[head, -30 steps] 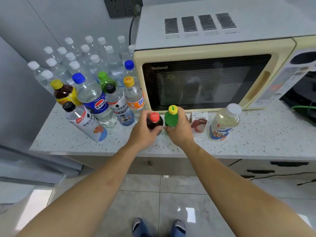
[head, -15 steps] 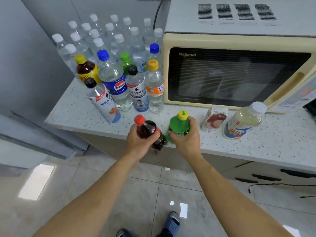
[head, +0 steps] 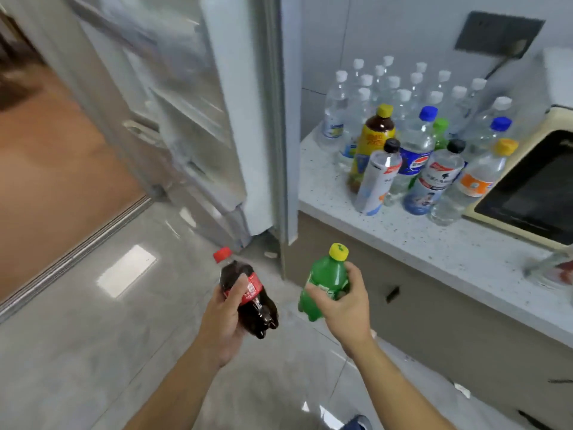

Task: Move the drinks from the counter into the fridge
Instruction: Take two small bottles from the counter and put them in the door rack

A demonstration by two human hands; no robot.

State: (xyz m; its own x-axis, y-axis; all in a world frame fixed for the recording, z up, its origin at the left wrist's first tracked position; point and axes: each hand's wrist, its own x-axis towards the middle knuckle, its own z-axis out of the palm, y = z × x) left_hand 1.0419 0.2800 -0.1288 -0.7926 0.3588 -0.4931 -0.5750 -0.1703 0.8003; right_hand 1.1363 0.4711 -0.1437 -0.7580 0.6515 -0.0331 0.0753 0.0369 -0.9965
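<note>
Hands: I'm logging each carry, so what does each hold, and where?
Left hand grips the cola bottle around its labelled middle; right hand grips the green bottle around its body.

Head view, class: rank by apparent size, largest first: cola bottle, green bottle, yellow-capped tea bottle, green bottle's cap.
1. Cola bottle and green bottle: alike, and nearest the camera, so unranked.
2. Tea bottle, farther away.
3. Green bottle's cap.

held bottles (head: 248, 293): 2 | coloured-cap counter bottles (head: 376, 178): 7 | microwave (head: 527, 193): 1
</note>
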